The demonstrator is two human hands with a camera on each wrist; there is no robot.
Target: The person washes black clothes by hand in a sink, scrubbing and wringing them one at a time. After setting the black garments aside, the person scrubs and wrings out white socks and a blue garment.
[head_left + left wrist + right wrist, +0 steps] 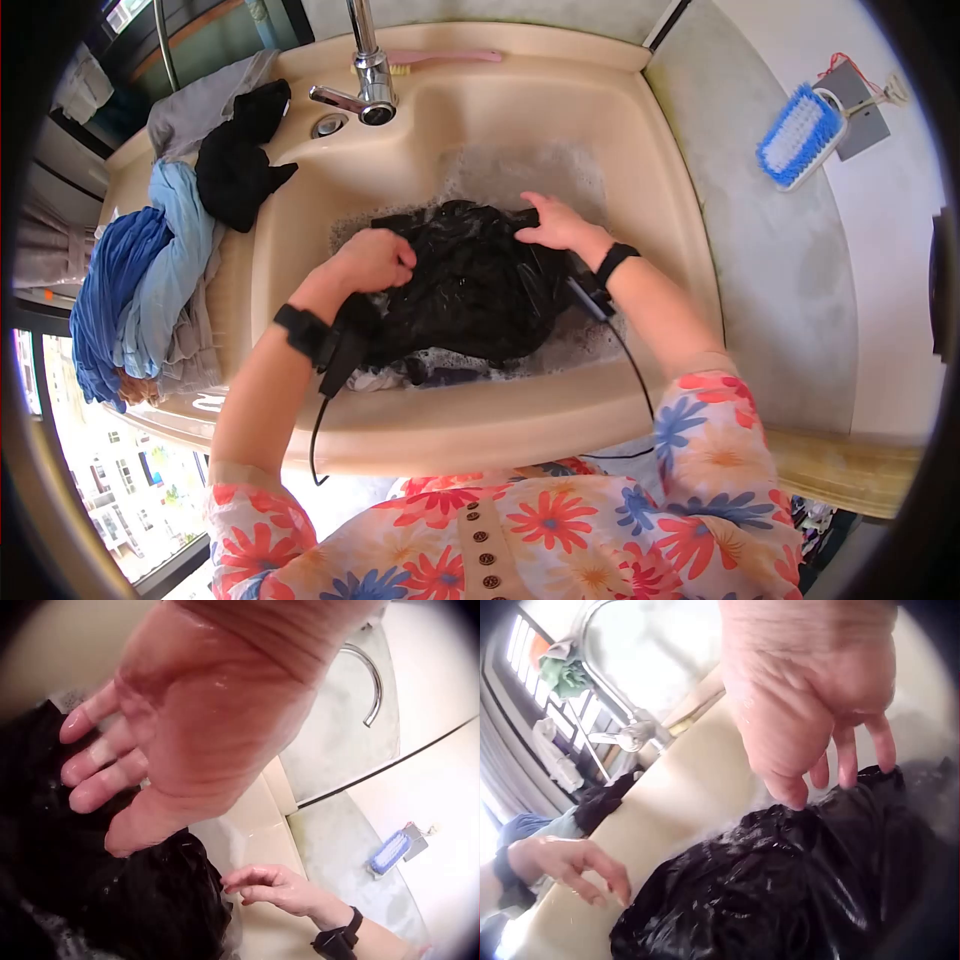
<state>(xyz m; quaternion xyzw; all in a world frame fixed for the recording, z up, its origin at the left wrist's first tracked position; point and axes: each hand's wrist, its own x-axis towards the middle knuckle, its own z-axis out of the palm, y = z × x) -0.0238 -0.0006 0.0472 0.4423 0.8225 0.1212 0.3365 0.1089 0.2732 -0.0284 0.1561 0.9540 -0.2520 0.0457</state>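
Note:
A soaked black garment (470, 285) lies bunched in the soapy water of the beige sink (540, 110). My left hand (372, 262) is over its left side. In the left wrist view the fingers of that hand (202, 712) hang loosely bent above the black cloth, with nothing gripped. At the garment's far right edge is my right hand (560, 222), its fingers loosely extended. The right wrist view shows the fingertips of this hand (817, 712) right at the wet fabric's upper edge. Suds surround the cloth, and a pale bit of fabric (380, 379) shows below it.
A chrome faucet (372, 75) stands at the sink's back, beside a pink-handled brush (445, 56). Light blue (165, 240), dark blue (115, 290) and black clothes (240, 165) lie on the left ledge. A blue-and-white scrub brush (802, 137) hangs on the right wall.

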